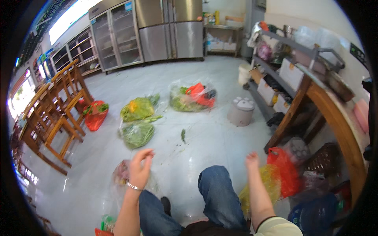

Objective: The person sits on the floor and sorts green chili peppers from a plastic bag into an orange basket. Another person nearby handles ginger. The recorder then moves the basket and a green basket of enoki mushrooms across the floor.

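Observation:
My left hand [141, 169], with a metal watch band at the wrist, is raised over the floor with fingers apart and nothing in it. Below and partly behind it is a clear plastic bag with reddish contents [119, 174]. My right hand [252, 160] is held out beyond my right knee; it is blurred, and I cannot make out its fingers. Beside that forearm stand a yellow plastic bag [270, 180] and a red plastic bag [283, 172]. Ahead on the floor lie a bag of green vegetables [137, 134] and a yellowish bag of greens [138, 109].
Farther out are a clear bag holding greens and a red bag [189, 101], a grey paw-topped stool [241, 112], and a loose green leaf [183, 135]. Wooden chairs [56, 118] line the left, with a red bag of greens [96, 115]. A loaded shelf rack [271, 76] stands right; steel refrigerators [156, 41] stand behind.

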A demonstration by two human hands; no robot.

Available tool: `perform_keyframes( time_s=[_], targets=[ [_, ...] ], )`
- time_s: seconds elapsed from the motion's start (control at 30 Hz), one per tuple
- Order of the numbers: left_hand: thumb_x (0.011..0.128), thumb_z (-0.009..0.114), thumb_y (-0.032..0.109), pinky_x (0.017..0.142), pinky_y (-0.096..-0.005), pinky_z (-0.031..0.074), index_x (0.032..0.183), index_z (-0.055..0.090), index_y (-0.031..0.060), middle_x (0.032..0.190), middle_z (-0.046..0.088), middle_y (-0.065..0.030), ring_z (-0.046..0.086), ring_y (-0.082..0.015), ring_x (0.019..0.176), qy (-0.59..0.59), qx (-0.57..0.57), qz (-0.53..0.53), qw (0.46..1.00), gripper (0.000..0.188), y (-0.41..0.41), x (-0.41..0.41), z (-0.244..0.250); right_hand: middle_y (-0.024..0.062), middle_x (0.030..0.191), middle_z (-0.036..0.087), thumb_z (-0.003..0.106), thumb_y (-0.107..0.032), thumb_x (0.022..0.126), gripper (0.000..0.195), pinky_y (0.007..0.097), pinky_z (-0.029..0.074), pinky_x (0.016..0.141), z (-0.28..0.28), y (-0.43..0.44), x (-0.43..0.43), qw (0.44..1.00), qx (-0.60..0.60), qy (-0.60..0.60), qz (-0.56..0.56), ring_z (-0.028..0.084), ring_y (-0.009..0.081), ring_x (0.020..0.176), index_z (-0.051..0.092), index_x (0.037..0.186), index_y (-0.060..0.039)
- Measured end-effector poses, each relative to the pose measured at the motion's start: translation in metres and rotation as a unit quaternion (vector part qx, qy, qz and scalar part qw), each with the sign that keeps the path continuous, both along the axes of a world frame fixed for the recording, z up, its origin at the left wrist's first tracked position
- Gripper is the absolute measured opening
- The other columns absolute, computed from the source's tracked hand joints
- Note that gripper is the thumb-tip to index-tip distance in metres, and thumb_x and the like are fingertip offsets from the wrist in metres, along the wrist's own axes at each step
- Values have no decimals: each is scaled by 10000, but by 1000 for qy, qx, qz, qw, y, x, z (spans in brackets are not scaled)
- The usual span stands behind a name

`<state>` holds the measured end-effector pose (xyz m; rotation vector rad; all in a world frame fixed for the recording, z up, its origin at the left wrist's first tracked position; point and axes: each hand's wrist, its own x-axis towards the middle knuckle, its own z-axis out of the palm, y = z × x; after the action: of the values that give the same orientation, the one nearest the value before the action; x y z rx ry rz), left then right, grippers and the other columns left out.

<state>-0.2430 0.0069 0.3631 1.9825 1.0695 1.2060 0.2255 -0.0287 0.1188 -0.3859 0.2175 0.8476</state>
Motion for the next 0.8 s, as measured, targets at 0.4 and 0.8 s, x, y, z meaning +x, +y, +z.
perform_keyframes(
  time_s=[0.4, 0.8],
  targets=[
    [740, 463, 91, 844, -373, 343, 1067, 447, 67, 1075, 480, -112, 451, -260, 990, -557, -348, 111, 746, 329, 124, 38, -101, 159, 1055, 455, 486, -99, 709, 385, 415, 340, 822, 171, 137, -337, 380, -82, -921, -6, 441, 314, 985, 439, 1089, -61],
    [811, 452, 276, 840, -375, 346, 1029, 471, 108, 1061, 484, -38, 425, -179, 1005, -586, -488, 45, 645, 275, 117, 18, -89, 152, 1075, 480, 539, -188, 728, 363, 362, 379, 822, 120, 190, -328, 347, 29, -858, 377, 472, 293, 974, 465, 1058, -56]
  ],
)
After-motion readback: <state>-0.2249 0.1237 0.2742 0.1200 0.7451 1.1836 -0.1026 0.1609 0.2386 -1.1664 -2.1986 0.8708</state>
